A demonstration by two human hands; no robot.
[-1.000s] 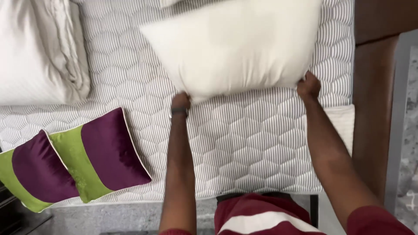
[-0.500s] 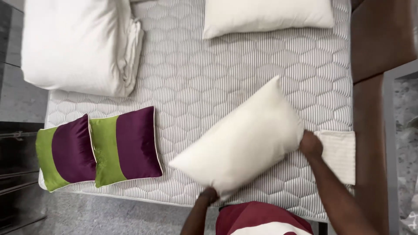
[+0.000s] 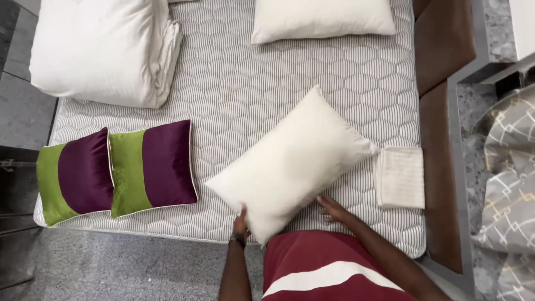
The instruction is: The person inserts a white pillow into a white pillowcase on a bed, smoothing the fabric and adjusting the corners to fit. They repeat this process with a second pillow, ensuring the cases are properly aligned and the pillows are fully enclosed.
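Seen from above, you stand at the foot edge of a bare quilted mattress (image 3: 251,100) with a cream pillow (image 3: 292,161) lying diagonally across its lower middle. Your left hand (image 3: 241,222) reaches straight forward from a nearly vertical forearm and meets the pillow's near corner; the thumb shows against the fabric, but the other fingers are hidden under the pillow, so you cannot tell how tightly they close. Your right hand (image 3: 332,209) lies flat on the mattress just beside the pillow's lower edge, fingers spread and holding nothing, the arm angling in from the lower right.

A folded cream cloth (image 3: 400,177) sits just right of the pillow's far corner. Two green-and-purple cushions (image 3: 117,170) lie side by side, touching, at the mattress's left edge. A folded white duvet (image 3: 103,50) fills the upper left corner, and a second cream pillow (image 3: 320,19) rests at the top.
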